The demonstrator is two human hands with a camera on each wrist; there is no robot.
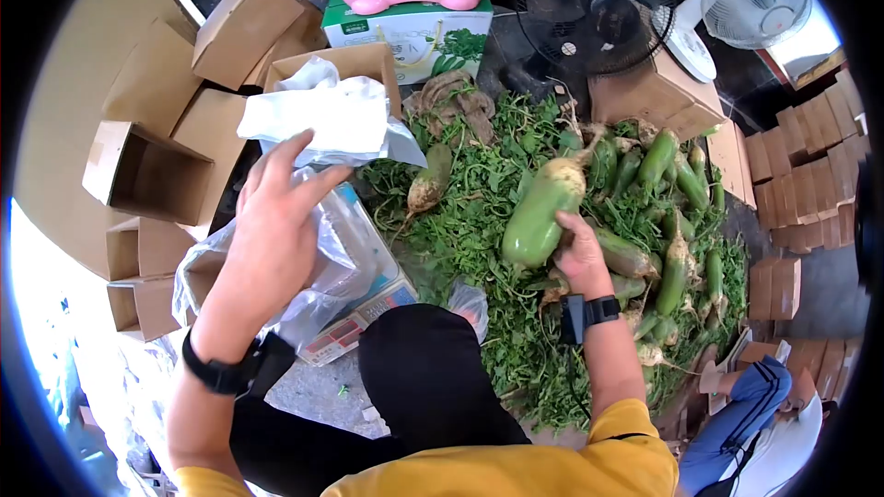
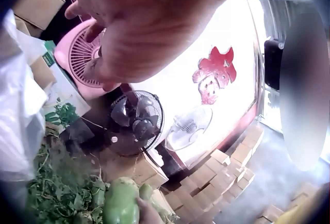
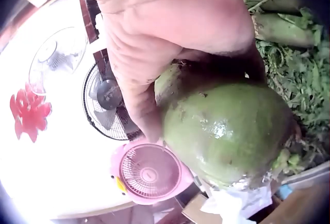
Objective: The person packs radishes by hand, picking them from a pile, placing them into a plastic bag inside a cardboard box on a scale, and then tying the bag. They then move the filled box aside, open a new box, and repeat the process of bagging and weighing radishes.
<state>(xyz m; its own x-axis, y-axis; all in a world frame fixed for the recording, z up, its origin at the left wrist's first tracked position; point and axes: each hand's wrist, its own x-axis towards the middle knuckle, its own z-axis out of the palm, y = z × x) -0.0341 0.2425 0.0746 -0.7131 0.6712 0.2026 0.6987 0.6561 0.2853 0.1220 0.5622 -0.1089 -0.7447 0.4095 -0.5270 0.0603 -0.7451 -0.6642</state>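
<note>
My right hand [image 1: 578, 253] gripped one green radish [image 1: 543, 212] over the greens [image 1: 470, 221], its long axis tilted, root end up toward the black fan [image 1: 589, 5]. My left hand [image 1: 276, 221] hovered, fingers spread, over the bag [image 1: 341, 248]. I counted three fans; boxes [image 1: 147, 175] crowded the left.

Bright daylight, blown-out glare on wall in wrist views; fisheye edges dark, close hands blurred.
</note>
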